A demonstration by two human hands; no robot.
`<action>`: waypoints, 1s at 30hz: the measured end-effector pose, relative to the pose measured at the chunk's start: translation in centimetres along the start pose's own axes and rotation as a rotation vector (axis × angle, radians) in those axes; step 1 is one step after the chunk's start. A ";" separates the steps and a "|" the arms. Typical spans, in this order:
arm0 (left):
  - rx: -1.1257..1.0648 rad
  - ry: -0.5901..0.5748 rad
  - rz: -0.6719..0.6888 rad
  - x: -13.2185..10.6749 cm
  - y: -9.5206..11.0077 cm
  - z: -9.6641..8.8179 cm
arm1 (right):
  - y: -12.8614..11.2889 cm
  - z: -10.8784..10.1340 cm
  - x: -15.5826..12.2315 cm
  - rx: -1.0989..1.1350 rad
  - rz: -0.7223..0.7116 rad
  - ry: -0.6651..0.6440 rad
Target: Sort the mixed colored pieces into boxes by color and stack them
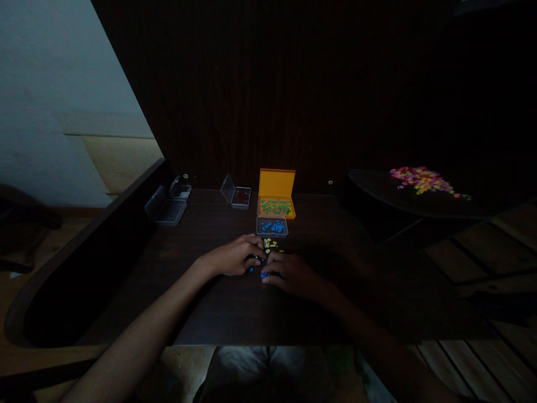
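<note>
My left hand (235, 256) and my right hand (291, 274) rest close together on a dark wooden table (201, 302). Their fingertips meet over a small cluster of blue and yellow pieces (268, 252). Both hands have curled fingers pressed down on the pieces; what each one grips is too small and dark to make out. Just beyond the hands sits a small clear box of blue pieces (272, 226). Behind it stands an open orange box (276, 193) holding green pieces.
A small clear box with dark red pieces (240, 197) sits at the back. Two clear lidded boxes (170, 208) lie at the back left. A pile of pink and yellow pieces (422, 180) lies on a dark surface at the right. The room is dim.
</note>
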State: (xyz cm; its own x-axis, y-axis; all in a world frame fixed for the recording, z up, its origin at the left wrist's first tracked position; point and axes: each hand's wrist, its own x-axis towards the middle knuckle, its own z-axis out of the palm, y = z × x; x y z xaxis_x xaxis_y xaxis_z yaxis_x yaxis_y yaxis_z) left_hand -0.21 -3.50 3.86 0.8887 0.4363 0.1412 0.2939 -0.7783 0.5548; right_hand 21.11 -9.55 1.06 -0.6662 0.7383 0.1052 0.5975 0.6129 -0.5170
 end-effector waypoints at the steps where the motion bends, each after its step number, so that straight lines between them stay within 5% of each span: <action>1: 0.001 -0.004 0.002 0.0 -0.1 0.0 | 0.0 0.0 0.0 -0.006 0.003 -0.001; 30: 0.114 -0.065 -0.069 -0.7 -0.3 -1.4 | 0.1 -0.4 0.0 -0.017 0.116 -0.014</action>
State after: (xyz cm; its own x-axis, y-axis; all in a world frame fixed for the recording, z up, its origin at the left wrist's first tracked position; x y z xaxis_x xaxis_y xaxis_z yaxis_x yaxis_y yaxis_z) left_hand -1.48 -2.91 4.74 0.8850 0.4628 0.0507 0.3893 -0.7954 0.4645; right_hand 21.34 -9.40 1.37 -0.5980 0.8008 0.0336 0.6784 0.5281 -0.5107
